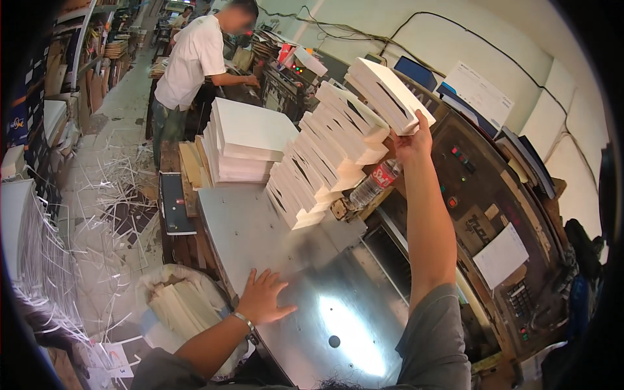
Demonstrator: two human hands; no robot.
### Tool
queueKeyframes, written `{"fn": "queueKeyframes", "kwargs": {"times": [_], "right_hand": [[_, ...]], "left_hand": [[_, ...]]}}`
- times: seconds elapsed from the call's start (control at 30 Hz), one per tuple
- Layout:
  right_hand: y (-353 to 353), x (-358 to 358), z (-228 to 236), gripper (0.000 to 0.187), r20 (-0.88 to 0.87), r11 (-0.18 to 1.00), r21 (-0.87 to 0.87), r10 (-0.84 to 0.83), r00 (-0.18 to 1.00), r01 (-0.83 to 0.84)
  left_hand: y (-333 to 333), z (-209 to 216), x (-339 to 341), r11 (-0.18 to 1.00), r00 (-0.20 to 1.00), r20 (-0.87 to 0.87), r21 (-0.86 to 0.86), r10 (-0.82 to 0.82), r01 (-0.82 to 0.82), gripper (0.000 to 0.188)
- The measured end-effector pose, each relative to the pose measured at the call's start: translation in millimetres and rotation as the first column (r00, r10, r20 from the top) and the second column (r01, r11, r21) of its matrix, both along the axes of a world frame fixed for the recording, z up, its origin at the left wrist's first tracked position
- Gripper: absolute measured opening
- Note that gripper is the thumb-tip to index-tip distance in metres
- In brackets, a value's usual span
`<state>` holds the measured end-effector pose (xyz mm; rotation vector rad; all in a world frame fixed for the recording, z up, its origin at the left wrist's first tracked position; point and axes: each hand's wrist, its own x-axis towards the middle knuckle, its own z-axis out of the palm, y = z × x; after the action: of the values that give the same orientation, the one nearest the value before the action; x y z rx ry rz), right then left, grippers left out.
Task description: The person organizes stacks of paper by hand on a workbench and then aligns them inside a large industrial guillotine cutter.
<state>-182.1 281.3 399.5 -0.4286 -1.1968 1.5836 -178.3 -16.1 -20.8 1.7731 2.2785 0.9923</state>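
Note:
My right hand [412,139] is raised high and grips the lower edge of a white stack of trimmed paper blocks [385,93], which sits tilted on top of a leaning row of similar white paper stacks [323,156]. My left hand [261,298] lies flat, fingers spread, on the shiny metal table [338,312] of a cutting machine, holding nothing. A thin bracelet circles my left wrist.
A taller pile of white sheets [244,140] stands at the table's far end. A plastic bottle [374,184] lies by the machine's control panel [484,195]. Another person [192,65] works at a machine behind. A sack of offcuts [179,305] and paper strips [110,201] cover the floor at left.

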Motion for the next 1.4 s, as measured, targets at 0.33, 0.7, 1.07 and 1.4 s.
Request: {"fn": "queueKeyframes", "kwargs": {"times": [0.33,0.7,1.07,1.4], "right_hand": [[53.8,-44.5,-7.3,0.046,0.103,0.999,-0.048,-0.012,0.995,0.017],[70.1,-24.8,-12.2,0.065,0.332,0.997,-0.041,0.076,0.94,-0.066],[-104.9,118.4,-90.2,0.066,0.027,0.883,0.469,0.015,1.0,-0.026],[-353.3,359.6,-87.3,0.064,-0.69,-0.656,0.555,-0.02,0.723,0.512]], "left_hand": [[3.4,-2.0,-4.2,0.999,1.0,0.013,0.04,-0.006,0.005,0.078],[1.2,4.0,-5.9,0.998,1.0,0.007,0.057,0.008,-0.009,0.074],[1.1,2.5,-5.0,0.998,0.997,0.058,0.036,0.058,-0.06,0.07],[20.6,-0.4,3.2,0.994,0.997,0.045,0.092,-0.066,0.062,0.062]]}}
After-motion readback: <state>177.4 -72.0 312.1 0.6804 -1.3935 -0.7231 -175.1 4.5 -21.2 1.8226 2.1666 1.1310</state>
